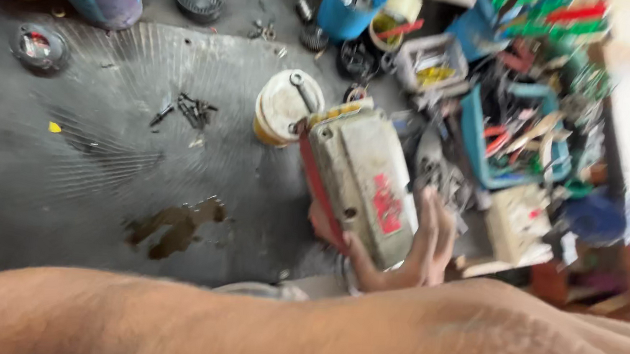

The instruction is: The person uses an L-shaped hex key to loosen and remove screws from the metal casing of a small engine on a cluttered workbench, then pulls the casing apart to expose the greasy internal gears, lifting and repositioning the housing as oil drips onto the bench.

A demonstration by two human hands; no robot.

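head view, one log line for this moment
hand grips grey metal cover | white tub behind | loose screws on mat

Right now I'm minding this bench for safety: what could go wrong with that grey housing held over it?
1. The hand grips only the near end of the heavy-looking grey housing, so it could slip and drop.
2. It hangs beside the white tub and may knock it over.
3. The brown puddle and loose screws on the dark mat could make anything set down slide. Which hand holds it is unclear.
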